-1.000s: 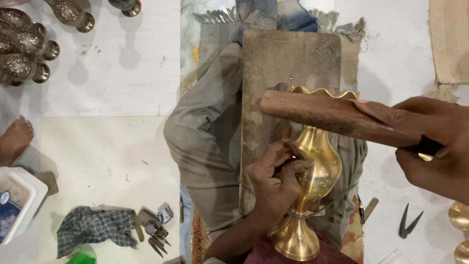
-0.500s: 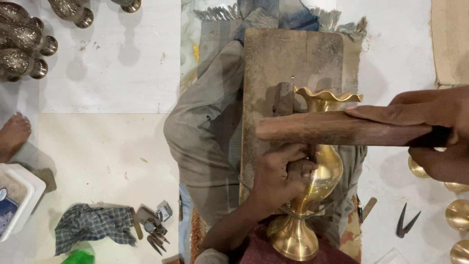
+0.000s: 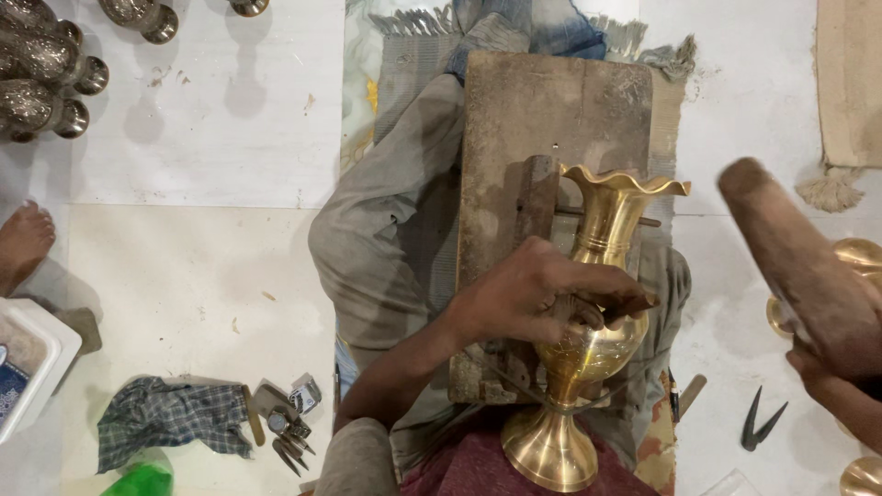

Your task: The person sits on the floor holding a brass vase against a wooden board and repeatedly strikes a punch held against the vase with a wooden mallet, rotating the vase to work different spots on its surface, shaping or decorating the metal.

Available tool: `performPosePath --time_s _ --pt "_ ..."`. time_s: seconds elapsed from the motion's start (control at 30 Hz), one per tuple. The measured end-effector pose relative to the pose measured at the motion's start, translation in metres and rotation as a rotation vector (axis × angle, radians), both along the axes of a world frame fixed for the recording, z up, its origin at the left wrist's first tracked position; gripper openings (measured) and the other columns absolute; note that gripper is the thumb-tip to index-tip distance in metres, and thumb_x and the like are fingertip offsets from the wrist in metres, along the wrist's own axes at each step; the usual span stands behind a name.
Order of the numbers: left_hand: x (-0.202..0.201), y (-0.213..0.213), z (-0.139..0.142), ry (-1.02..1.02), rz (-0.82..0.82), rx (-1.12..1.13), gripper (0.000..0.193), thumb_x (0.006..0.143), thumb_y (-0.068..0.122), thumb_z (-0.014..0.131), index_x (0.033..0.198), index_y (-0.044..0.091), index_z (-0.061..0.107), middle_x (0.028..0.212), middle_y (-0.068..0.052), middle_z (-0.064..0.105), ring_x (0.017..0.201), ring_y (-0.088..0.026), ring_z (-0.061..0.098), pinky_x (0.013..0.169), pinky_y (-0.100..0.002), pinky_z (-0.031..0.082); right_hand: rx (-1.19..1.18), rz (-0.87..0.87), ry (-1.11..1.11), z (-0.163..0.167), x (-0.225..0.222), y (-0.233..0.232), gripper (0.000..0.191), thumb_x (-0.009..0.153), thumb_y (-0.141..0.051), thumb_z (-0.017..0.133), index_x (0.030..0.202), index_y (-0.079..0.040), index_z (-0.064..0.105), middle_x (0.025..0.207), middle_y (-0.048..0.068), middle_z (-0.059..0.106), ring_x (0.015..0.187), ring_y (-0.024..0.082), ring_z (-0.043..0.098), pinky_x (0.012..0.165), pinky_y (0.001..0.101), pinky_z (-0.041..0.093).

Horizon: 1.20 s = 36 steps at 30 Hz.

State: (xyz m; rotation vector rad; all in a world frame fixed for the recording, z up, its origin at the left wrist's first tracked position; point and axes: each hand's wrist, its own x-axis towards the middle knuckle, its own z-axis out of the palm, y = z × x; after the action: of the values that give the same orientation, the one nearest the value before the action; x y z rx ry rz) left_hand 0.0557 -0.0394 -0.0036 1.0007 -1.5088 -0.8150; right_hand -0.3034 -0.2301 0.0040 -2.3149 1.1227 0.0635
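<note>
A shiny brass vase point(image 3: 588, 349) with a wavy rim lies across my lap over a worn wooden board point(image 3: 542, 119). My left hand point(image 3: 542, 298) rests on the vase's belly and pinches a small dark chisel point(image 3: 632, 308) against the metal. My right hand point(image 3: 841, 381) at the right edge grips a thick brown wooden mallet point(image 3: 795, 262), raised and swung off to the right, well clear of the vase. The mallet is blurred by motion.
Several engraved metal vases point(image 3: 46, 83) lie at the top left. A checked cloth point(image 3: 170, 422), small tools point(image 3: 289, 427) and a green object point(image 3: 138, 479) sit at the lower left. Another person's bare foot point(image 3: 23, 243) shows at the left edge. Black snips point(image 3: 758, 418) and brass pieces point(image 3: 854, 257) lie right.
The mallet has swung from lying over the vase's neck away to the right and upward. My left hand has shifted slightly on the vase's belly with the chisel.
</note>
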Motion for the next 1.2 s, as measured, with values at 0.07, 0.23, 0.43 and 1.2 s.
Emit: performPosePath --time_s 0.07,0.23,0.43,1.2 --pt "-0.002 0.000 -0.001 -0.044 -0.010 0.022 0.057 0.073 0.014 0.073 0.130 0.011 0.068 0.111 -0.009 0.079 0.086 -0.017 0.080 0.086 -0.031 0.067 -0.025 0.017 0.005 0.002 -0.005 0.003 0.084 0.082 0.005 0.073 0.160 -0.020 0.051 0.103 0.012 0.074 0.078 0.020 0.076 0.072 0.0332 0.064" --pt "-0.016 0.017 0.005 0.019 0.139 0.180 0.051 0.080 0.009 0.070 0.131 0.008 0.068 0.105 -0.011 0.080 0.087 -0.019 0.081 0.082 -0.032 0.068 -0.029 0.092 0.050 0.027 0.022 -0.006 0.086 0.081 0.004 0.070 0.159 -0.024 0.050 0.103 0.010 0.073 0.078 0.018 0.076 0.072 0.0324 0.064" --pt "-0.041 0.036 0.020 0.205 0.448 0.201 0.048 0.077 -0.006 0.063 0.125 -0.005 0.065 0.109 -0.020 0.076 0.094 -0.022 0.079 0.084 -0.030 0.067 -0.011 0.306 0.157 0.071 0.097 -0.024 0.087 0.080 0.004 0.067 0.159 -0.028 0.048 0.103 0.008 0.073 0.077 0.016 0.076 0.071 0.0314 0.064" --pt "-0.094 0.043 0.019 0.332 0.870 0.117 0.023 0.082 -0.016 0.053 0.097 -0.008 0.069 0.090 -0.014 0.073 0.080 -0.018 0.074 0.071 -0.029 0.062 -0.064 0.721 0.475 0.140 0.208 -0.001 0.105 0.063 0.003 0.065 0.152 -0.048 0.044 0.096 0.000 0.071 0.077 0.011 0.074 0.073 0.0297 0.059"
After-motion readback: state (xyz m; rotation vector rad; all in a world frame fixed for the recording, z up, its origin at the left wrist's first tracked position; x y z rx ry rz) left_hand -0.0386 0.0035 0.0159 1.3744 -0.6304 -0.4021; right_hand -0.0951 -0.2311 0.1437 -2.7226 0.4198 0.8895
